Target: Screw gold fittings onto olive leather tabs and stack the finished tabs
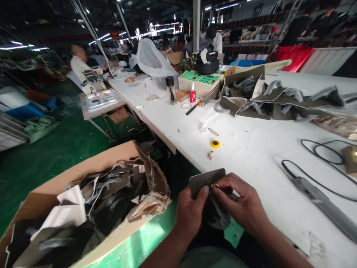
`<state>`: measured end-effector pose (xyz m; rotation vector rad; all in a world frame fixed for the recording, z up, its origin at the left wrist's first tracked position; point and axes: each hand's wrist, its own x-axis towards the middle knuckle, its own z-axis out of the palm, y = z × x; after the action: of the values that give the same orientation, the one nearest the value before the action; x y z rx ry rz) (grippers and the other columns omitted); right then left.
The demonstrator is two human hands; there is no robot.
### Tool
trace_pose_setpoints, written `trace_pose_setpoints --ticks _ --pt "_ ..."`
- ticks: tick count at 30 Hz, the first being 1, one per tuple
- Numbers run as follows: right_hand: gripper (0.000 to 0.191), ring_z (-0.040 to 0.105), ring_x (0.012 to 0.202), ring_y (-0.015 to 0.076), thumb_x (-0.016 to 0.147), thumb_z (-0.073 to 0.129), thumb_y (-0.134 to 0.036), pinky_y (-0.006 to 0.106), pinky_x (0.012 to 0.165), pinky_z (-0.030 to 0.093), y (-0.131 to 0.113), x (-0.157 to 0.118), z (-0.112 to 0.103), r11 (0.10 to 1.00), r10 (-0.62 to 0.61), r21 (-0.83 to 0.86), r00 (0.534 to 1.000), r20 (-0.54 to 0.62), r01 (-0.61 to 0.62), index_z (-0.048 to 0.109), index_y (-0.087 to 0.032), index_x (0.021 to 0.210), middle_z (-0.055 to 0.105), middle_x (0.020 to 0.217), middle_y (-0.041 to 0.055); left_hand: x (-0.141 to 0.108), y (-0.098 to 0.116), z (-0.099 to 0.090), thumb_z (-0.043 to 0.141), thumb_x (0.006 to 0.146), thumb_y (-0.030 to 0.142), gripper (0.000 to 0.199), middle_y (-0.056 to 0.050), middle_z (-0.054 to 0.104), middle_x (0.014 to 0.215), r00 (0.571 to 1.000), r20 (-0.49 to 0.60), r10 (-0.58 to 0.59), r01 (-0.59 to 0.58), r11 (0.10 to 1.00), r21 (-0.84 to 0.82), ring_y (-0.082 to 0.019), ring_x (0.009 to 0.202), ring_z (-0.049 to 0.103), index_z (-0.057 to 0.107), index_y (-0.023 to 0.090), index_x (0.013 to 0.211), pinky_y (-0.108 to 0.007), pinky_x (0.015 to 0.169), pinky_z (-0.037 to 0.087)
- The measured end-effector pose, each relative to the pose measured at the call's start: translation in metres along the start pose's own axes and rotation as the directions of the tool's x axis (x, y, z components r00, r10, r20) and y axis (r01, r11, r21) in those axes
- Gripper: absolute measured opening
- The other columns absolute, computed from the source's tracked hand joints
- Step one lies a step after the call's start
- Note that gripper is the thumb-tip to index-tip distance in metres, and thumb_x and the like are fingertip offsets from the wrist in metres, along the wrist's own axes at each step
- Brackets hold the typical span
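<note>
A dark grey-brown flat piece point(206, 178) with rounded corners is held at the table's near edge. My left hand point(191, 208) grips its left side, thumb on the face and fingers behind. My right hand point(241, 199) pinches a small gold-coloured metal part point(215, 185) against the piece. Clear plastic wrap point(219, 216) hangs below the hands. Beyond them on the white table lie several small gold rings point(209, 155) and a yellow tape roll point(215, 144).
At the left stands a large open carton point(83, 163) of wrapped dark pieces. A grey handled tool point(323, 201) with a black cable lies right. Farther back are a red bottle point(192, 93), a dark-capped bottle point(171, 91), a green-panelled machine point(199, 82) and a seated person point(79, 67).
</note>
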<state>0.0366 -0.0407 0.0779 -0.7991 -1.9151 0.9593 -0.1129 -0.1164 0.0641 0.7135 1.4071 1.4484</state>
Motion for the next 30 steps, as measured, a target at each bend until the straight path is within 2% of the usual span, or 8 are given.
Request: trace_pose_setpoints --ticks 7,10,13,18,21,25,28,30 --pt "0.008 0.061 0.069 0.013 0.094 0.069 -0.02 0.025 0.061 0.047 -0.006 -0.005 -0.008 0.991 -0.052 -0.122 0.998 -0.027 0.048 0.069 -0.023 0.086 0.065 0.079 -0.0008 -0.011 0.011 0.009 0.07 0.095 0.047 0.037 -0.005 0.078 0.103 0.994 0.054 0.099 -0.102 0.993 0.061 -0.025 0.103 0.071 0.073 0.018 0.119 -0.031 0.089 0.055" --pt "0.01 0.061 0.068 0.0133 0.095 0.068 -0.02 0.026 0.06 0.045 -0.009 -0.008 -0.01 0.983 -0.07 -0.172 0.997 -0.021 0.066 0.068 -0.023 0.085 0.064 0.078 -0.0006 -0.015 0.011 0.007 0.065 0.099 0.044 0.028 -0.003 0.075 0.101 0.983 0.063 0.172 -0.18 0.97 0.162 -0.019 0.095 0.068 0.073 0.02 0.111 -0.029 0.089 0.054" --pt "0.009 0.061 0.069 0.0141 0.096 0.067 -0.021 0.027 0.061 0.046 -0.01 -0.01 -0.011 0.973 -0.105 -0.211 0.994 -0.018 0.099 0.07 -0.023 0.087 0.066 0.079 0.0004 -0.018 0.013 0.006 0.061 0.101 0.039 0.022 -0.001 0.071 0.097 0.958 0.09 0.272 -0.287 0.917 0.277 -0.016 0.089 0.064 0.071 0.021 0.107 -0.026 0.084 0.051" --pt "0.012 0.064 0.071 0.0161 0.1 0.064 -0.023 0.028 0.065 0.05 -0.008 -0.011 -0.011 0.944 -0.159 -0.29 0.987 0.016 0.157 0.073 -0.022 0.092 0.071 0.083 0.0033 -0.021 0.016 0.007 0.055 0.104 0.031 0.021 -0.001 0.07 0.103 0.911 0.165 0.379 -0.413 0.828 0.379 -0.016 0.093 0.065 0.071 0.026 0.117 -0.026 0.085 0.05" --pt "0.014 0.067 0.071 0.0164 0.101 0.063 -0.024 0.028 0.065 0.051 -0.006 -0.01 -0.008 0.927 -0.179 -0.336 0.984 -0.003 0.168 0.075 -0.022 0.095 0.073 0.084 0.004 -0.019 0.016 0.009 0.055 0.104 0.031 0.021 -0.002 0.069 0.103 0.908 0.168 0.384 -0.419 0.824 0.382 -0.016 0.094 0.064 0.072 0.027 0.116 -0.028 0.086 0.05" --pt "0.015 0.07 0.071 0.0175 0.101 0.063 -0.026 0.028 0.064 0.054 -0.007 -0.011 -0.006 0.904 -0.248 -0.388 0.96 -0.134 0.179 0.076 -0.022 0.093 0.076 0.083 0.0037 -0.021 0.016 0.015 0.056 0.103 0.04 0.024 -0.004 0.069 0.101 0.932 0.108 0.345 -0.361 0.875 0.323 -0.019 0.092 0.064 0.071 0.023 0.11 -0.031 0.085 0.052" --pt "0.017 0.072 0.069 0.0187 0.101 0.063 -0.031 0.028 0.062 0.056 -0.001 -0.015 -0.004 0.884 -0.322 -0.403 0.934 -0.157 0.237 0.076 -0.023 0.093 0.078 0.084 0.0039 -0.024 0.01 0.018 0.055 0.1 0.055 0.038 -0.006 0.07 0.096 0.948 0.062 0.311 -0.316 0.912 0.261 -0.02 0.087 0.065 0.071 0.021 0.107 -0.031 0.08 0.054" --pt "0.021 0.075 0.074 0.0212 0.101 0.06 -0.036 0.029 0.064 0.058 0.009 -0.017 0.0 0.857 -0.391 -0.413 0.912 -0.128 0.309 0.078 -0.025 0.102 0.08 0.09 0.0053 -0.021 0.003 0.016 0.055 0.096 0.066 0.05 -0.007 0.07 0.093 0.949 0.029 0.314 -0.309 0.909 0.279 -0.021 0.086 0.065 0.074 0.021 0.103 -0.031 0.079 0.054"
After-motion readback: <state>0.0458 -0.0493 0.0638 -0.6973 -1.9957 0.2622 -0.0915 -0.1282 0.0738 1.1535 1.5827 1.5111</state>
